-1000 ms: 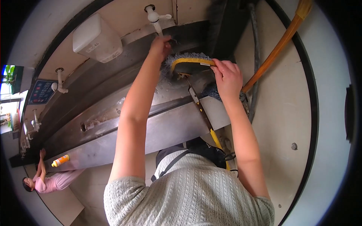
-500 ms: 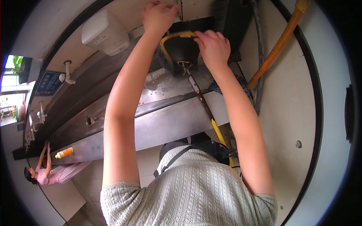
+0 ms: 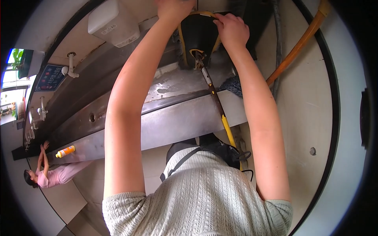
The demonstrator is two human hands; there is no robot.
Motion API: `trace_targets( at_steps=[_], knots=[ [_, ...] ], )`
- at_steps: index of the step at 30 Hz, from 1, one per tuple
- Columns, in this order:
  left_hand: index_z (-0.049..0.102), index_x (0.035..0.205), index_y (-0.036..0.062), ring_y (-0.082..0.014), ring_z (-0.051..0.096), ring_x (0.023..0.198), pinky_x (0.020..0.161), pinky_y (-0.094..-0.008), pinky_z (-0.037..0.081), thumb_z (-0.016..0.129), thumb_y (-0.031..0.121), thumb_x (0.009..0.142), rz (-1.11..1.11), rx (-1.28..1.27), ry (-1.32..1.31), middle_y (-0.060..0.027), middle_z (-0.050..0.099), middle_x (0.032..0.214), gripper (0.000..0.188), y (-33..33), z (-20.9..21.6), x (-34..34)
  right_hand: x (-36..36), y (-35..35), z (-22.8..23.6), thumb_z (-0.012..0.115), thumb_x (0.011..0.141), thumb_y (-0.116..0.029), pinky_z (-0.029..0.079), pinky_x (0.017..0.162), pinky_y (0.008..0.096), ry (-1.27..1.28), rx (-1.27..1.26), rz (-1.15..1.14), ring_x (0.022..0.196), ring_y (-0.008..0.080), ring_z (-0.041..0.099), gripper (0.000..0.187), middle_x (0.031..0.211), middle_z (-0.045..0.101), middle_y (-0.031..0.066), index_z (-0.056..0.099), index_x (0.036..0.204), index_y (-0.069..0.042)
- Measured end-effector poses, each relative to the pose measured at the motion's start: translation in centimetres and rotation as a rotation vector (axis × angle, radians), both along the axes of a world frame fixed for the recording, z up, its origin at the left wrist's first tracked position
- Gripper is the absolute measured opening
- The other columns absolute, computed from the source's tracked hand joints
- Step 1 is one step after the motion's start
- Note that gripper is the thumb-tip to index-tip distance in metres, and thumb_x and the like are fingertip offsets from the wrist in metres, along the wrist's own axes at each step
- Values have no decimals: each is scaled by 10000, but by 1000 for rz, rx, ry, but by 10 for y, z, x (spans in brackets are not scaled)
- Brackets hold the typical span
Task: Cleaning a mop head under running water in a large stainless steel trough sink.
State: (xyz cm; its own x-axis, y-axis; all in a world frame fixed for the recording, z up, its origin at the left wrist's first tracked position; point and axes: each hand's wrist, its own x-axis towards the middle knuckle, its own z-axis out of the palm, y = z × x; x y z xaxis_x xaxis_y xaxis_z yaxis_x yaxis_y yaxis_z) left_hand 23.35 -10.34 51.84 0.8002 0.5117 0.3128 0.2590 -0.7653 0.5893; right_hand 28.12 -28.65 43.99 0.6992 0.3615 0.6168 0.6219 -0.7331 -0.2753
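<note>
A flat mop head (image 3: 201, 31), dark with a yellow border and frayed grey fringe, stands up in the metal trough sink (image 3: 163, 87). My right hand (image 3: 234, 30) pinches the border at its upper right corner. From the mop head, a handle (image 3: 215, 100), silver then black and yellow, slants down over the sink's front and past my waist. My left hand (image 3: 175, 8) is at the top edge of the picture, beside the mop head's upper left. Its fingers are cut off there, so what they touch is hidden.
A white wall box (image 3: 114, 23) and white taps (image 3: 70, 67) line the wall to the left. At right, a wooden pole (image 3: 297, 43) leans beside a dark string mop (image 3: 232, 85). A yellow-orange bottle (image 3: 65, 152) and a person in pink (image 3: 57, 175) are at the sink's far left.
The mop head now stands taller and shows more of its dark face. My view has shifted, and my left hand's fingers have passed out at the top edge. The right hand keeps its hold.
</note>
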Motion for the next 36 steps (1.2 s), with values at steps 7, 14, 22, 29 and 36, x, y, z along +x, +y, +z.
trace_targets(
  at_steps=[7,14,22,29,36],
  knots=[
    [643,1231,50,-395,415,1337,1109,-477,375,709,309,834,-4,-30,57,-203,498,1396,478,3,5,-4,-1,2,1,687,854,-329,490,770,458,20,-14,-8,949,246,633,226,930,694,-11,759,1058,-263],
    [621,1258,56,-390,378,1362,1123,-482,360,701,304,851,5,-70,74,-199,475,1417,483,-2,4,-4,-2,2,3,688,854,-328,498,772,461,5,-26,-11,948,246,635,226,929,691,-11,758,1058,-260],
    [618,1264,59,-393,379,1362,1125,-482,358,699,304,848,-17,-89,41,-197,471,1421,489,0,2,-5,-3,1,1,690,855,-329,496,765,454,10,-33,-18,949,243,636,225,927,690,-11,757,1063,-275],
    [612,1271,64,-391,378,1363,1129,-484,355,701,326,856,-22,-61,70,-194,468,1425,498,3,-1,-4,-4,2,4,680,857,-326,489,766,453,-3,-50,-31,962,242,633,219,935,688,-17,758,1057,-279],
    [602,1288,62,-398,367,1369,1131,-490,350,705,356,861,-15,-58,103,-203,455,1433,529,4,-3,-3,1,-9,-1,681,854,-331,484,751,447,30,-58,-72,951,236,637,213,924,683,-24,760,1046,-282]
  ],
)
